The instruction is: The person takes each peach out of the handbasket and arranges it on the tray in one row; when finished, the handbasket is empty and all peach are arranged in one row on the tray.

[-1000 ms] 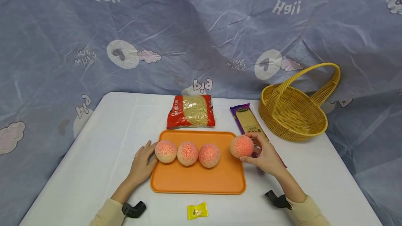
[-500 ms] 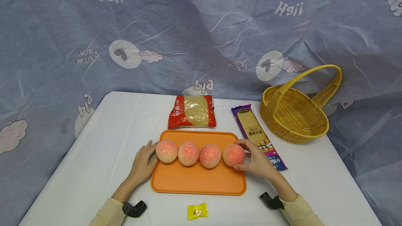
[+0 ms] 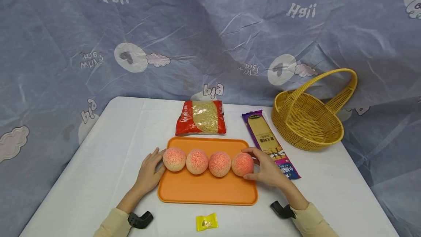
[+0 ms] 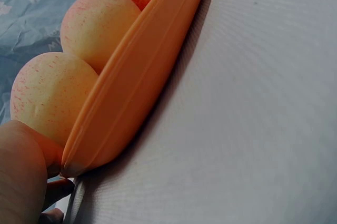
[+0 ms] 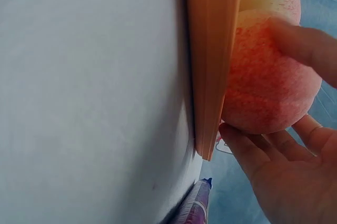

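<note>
Several peaches stand in a row on an orange tray point(image 3: 208, 193). My right hand point(image 3: 268, 167) holds the rightmost peach point(image 3: 242, 164), thumb on the near side and fingers at the far side; in the right wrist view this peach point(image 5: 268, 81) sits just over the tray rim. It appears to touch its neighbour, a peach point(image 3: 219, 164) to its left. At the tray's left edge, my left hand point(image 3: 149, 171) lies with fingers extended beside the leftmost peach point(image 3: 174, 159). The left wrist view shows the thumb point(image 4: 23, 166) at the tray corner, close against that peach.
Behind the tray lies a red bag of yellow noodles or pasta point(image 3: 204, 117). A purple pasta packet point(image 3: 268, 138) slants behind my right hand. The yellow wicker basket point(image 3: 309, 120) stands at the back right. A small yellow wrapped sweet point(image 3: 207, 222) lies in front of the tray.
My right hand has brought its peach leftward and down onto the tray, up to the row. The pasta packet has come more into view. My left hand has stayed put.
</note>
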Action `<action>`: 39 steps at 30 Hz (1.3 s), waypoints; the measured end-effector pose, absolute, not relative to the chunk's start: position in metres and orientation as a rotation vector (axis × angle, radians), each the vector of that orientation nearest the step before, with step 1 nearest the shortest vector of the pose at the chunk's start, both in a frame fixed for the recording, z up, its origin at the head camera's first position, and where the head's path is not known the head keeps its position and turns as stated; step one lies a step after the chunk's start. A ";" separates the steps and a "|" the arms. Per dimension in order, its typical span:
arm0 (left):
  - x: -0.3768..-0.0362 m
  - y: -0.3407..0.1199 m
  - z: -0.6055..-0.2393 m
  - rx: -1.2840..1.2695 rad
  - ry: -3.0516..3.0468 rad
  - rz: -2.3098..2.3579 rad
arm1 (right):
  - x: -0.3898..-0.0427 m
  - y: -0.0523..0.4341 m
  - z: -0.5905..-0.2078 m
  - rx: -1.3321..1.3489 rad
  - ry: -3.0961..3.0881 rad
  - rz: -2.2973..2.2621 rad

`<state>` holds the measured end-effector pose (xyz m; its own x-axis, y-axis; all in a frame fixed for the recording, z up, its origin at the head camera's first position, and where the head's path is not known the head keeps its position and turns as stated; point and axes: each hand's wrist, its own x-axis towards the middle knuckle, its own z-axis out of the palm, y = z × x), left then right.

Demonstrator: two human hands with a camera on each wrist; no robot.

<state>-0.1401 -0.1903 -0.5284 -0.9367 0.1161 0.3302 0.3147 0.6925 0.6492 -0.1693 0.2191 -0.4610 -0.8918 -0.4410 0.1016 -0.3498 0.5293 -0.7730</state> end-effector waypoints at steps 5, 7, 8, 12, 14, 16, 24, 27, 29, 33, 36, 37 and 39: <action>-0.140 -0.190 -0.528 -0.345 -2.640 -1.088 | -0.170 0.218 -0.462 -0.702 2.652 -1.297; -0.140 -0.190 -0.527 -0.343 -2.641 -1.090 | -0.170 0.219 -0.462 -0.712 2.648 -1.289; -0.140 -0.190 -0.527 -0.345 -2.639 -1.093 | -0.170 0.219 -0.462 -0.714 2.647 -1.283; -0.141 -0.189 -0.527 -0.345 -2.637 -1.106 | -0.168 0.219 -0.461 -0.719 2.658 -1.244; -0.141 -0.188 -0.527 -0.345 -2.638 -1.108 | -0.167 0.219 -0.460 -0.720 2.668 -1.226; -0.141 -0.188 -0.527 -0.343 -2.640 -1.111 | -0.167 0.219 -0.460 -0.727 2.681 -1.212; -0.143 -0.191 -0.527 -0.349 -2.632 -1.134 | -0.167 0.223 -0.456 -0.786 2.723 -1.188; -0.141 -0.194 -0.525 -0.343 -2.643 -1.179 | -0.165 0.225 -0.451 -0.798 2.757 -1.167; -0.139 -0.196 -0.520 -0.333 -2.664 -1.207 | -0.163 0.225 -0.448 -0.807 2.796 -1.133; -0.129 -0.190 -0.499 -0.365 -2.674 -1.106 | -0.152 0.219 -0.437 -0.881 2.897 -1.049; -0.118 -0.177 -0.475 -0.506 -2.605 -0.894 | -0.139 0.210 -0.427 -1.048 2.958 -0.954; -0.113 -0.171 -0.467 -0.575 -2.575 -0.814 | -0.135 0.206 -0.424 -1.118 2.964 -0.914; -0.102 -0.160 -0.452 -0.727 -2.549 -0.654 | -0.126 0.197 -0.419 -1.255 2.961 -0.781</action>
